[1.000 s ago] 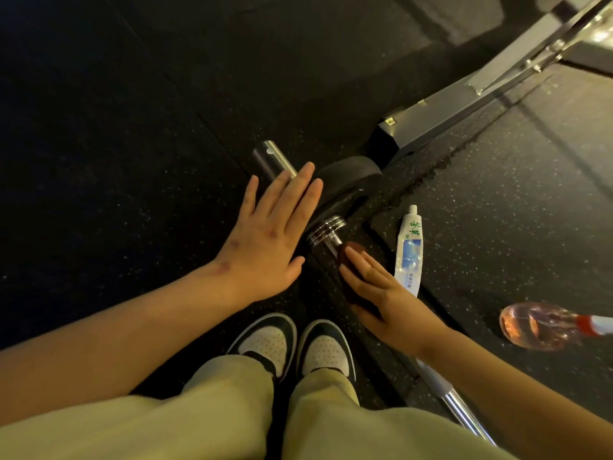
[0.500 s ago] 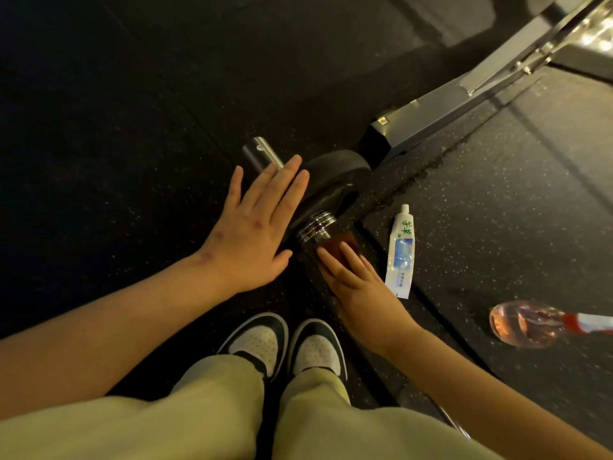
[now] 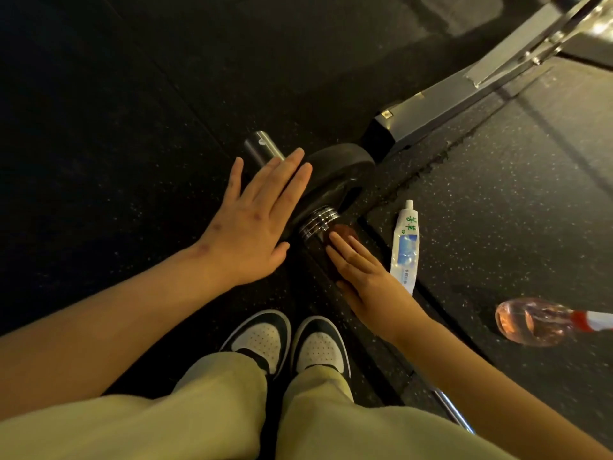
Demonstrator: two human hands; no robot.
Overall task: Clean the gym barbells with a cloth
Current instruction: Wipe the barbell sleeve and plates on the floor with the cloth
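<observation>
Chrome barbell (image 3: pixel 318 224) lies on the rubber floor (image 3: pixel 132 161), its long axis running from the sleeve end at upper left down to the lower right. A brown cloth (image 3: pixel 343 232) sits on the shaft just below the collar, pressed under the straight fingers of the right hand (image 3: pixel 368 280), the nearer one. The left hand (image 3: pixel 255 227), fingers flat, rests on the black plate (image 3: pixel 338 171). A toothpaste tube (image 3: pixel 405 247) lies beside.

My right hand (image 3: pixel 368 283) covers most of the dark red cloth (image 3: pixel 343 232), and my forearm (image 3: pixel 481 376) hides the barbell (image 3: pixel 320 220) toward 5 o'clock. At 4 o'clock the pink bottle (image 3: pixel 530 322) runs off view.
</observation>
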